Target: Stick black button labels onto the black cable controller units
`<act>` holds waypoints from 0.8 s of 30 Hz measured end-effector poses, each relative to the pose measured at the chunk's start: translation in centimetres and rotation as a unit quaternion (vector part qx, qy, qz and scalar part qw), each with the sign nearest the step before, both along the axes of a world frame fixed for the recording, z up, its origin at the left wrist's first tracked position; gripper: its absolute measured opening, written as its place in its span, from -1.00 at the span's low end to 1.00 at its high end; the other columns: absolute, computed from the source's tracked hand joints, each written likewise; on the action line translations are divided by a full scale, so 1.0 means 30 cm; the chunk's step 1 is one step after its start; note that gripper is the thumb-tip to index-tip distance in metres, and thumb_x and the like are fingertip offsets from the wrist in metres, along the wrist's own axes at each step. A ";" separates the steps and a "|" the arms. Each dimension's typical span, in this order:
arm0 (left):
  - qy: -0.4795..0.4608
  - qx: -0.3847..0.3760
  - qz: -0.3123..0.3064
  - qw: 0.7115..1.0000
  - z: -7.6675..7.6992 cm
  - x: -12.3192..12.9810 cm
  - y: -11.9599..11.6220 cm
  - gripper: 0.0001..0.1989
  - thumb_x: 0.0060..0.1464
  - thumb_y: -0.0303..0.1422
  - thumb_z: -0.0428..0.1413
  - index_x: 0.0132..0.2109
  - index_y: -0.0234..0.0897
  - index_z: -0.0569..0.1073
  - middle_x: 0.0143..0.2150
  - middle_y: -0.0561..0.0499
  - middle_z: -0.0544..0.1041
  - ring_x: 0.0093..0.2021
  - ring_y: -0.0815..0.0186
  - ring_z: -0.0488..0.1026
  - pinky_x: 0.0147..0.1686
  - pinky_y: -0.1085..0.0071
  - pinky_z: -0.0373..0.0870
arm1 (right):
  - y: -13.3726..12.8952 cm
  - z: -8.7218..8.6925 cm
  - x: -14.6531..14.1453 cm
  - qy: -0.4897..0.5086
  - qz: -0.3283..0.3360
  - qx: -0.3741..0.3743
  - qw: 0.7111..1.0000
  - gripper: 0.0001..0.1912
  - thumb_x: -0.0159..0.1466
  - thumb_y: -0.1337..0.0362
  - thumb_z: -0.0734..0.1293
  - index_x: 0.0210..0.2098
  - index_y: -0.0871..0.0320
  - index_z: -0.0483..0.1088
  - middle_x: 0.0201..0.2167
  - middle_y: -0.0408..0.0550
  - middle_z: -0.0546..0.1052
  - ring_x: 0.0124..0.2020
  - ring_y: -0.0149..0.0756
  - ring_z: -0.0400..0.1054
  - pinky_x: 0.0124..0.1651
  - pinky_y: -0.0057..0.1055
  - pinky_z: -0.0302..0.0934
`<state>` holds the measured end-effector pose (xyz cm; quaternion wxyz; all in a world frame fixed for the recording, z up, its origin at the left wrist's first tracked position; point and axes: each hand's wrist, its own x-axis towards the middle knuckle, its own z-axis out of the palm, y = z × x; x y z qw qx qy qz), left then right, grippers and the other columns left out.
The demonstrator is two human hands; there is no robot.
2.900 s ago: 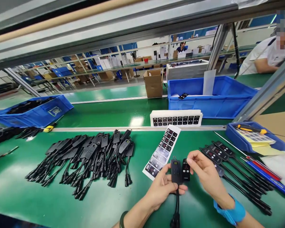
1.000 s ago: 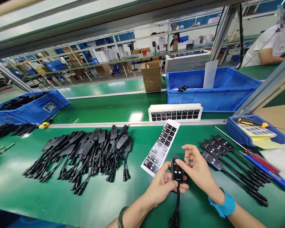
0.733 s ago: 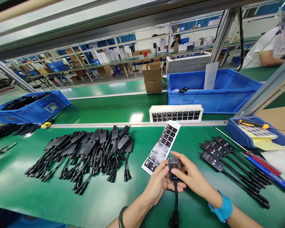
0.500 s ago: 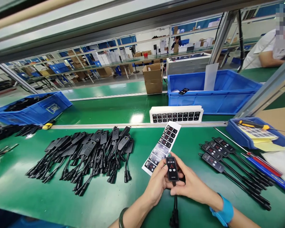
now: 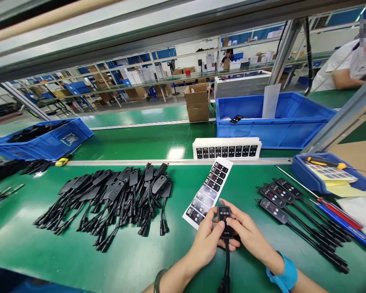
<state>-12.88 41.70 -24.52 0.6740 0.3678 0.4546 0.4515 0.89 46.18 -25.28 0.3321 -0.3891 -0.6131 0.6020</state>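
Note:
A black controller (image 5: pixel 225 228) with red marks and a cable hanging from its lower end is held between both hands above the green table. My left hand (image 5: pixel 209 236) grips its left side, thumb on its face. My right hand (image 5: pixel 247 232) holds the right side, its thumb also on the face. Just behind and left of them lies a white sheet of black labels (image 5: pixel 208 193). Several labelled controllers (image 5: pixel 273 210) lie to the right with their cables. On the left is a large pile of black controllers (image 5: pixel 112 189) with cables.
Behind the label sheet stands a white stack of label sheets (image 5: pixel 227 149). A large blue bin (image 5: pixel 262 132) is behind it, another blue bin (image 5: pixel 57 142) at the far left. At right are a small blue tray (image 5: pixel 311 175) and a red screwdriver (image 5: pixel 343 214).
Both thumbs have moved onto the controller's face, where they were at its edges before. The controller and hands have shifted slightly right and toward me.

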 end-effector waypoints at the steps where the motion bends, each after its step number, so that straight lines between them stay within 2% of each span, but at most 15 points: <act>1: 0.005 0.002 -0.003 1.000 -0.001 0.002 -0.001 -0.50 0.10 -0.06 0.07 0.05 -0.30 0.18 -0.29 -0.11 0.55 -0.48 0.27 0.56 -0.51 0.49 0.48 | 0.000 0.002 -0.003 0.005 -0.002 -0.009 1.000 -0.46 0.25 0.14 0.22 0.18 0.19 0.23 -0.13 0.03 0.55 -0.14 -0.17 0.43 -0.01 -0.22 0.29; 4: 0.013 0.004 -0.007 1.000 -0.006 0.004 -0.002 -0.50 0.11 -0.07 0.05 0.05 -0.29 0.18 -0.25 -0.13 0.54 -0.47 0.29 0.56 -0.50 0.49 0.48 | -0.001 0.006 -0.011 0.025 -0.003 -0.034 0.999 -0.50 0.23 0.16 0.23 0.13 0.18 0.26 -0.20 0.01 0.57 -0.21 -0.18 0.45 -0.08 -0.23 0.31; 15: 0.027 0.016 -0.016 0.999 -0.016 0.008 -0.002 -0.51 0.13 -0.07 0.03 0.07 -0.28 0.16 -0.24 -0.12 0.53 -0.46 0.29 0.57 -0.51 0.53 0.48 | -0.005 0.008 -0.020 0.066 0.003 -0.078 0.995 -0.56 0.19 0.23 0.23 0.07 0.16 0.28 -0.30 -0.04 0.56 -0.25 -0.21 0.43 -0.24 -0.32 0.33; 20: 0.022 0.024 -0.018 0.999 -0.028 0.006 0.000 -0.50 0.12 -0.05 0.03 0.06 -0.28 0.16 -0.25 -0.11 0.53 -0.47 0.31 0.56 -0.53 0.54 0.48 | -0.006 0.008 -0.021 0.049 -0.002 -0.081 0.996 -0.52 0.20 0.16 0.24 0.08 0.20 0.28 -0.33 -0.06 0.54 -0.40 -0.29 0.39 -0.39 -0.42 0.27; 24: 0.018 0.023 -0.022 0.999 -0.030 0.008 -0.001 -0.53 0.14 -0.08 0.02 0.06 -0.28 0.16 -0.32 -0.08 0.54 -0.48 0.31 0.56 -0.53 0.53 0.48 | -0.007 0.015 -0.020 0.056 0.008 -0.083 0.995 -0.54 0.19 0.18 0.24 0.07 0.20 0.29 -0.32 -0.05 0.55 -0.35 -0.27 0.40 -0.33 -0.40 0.28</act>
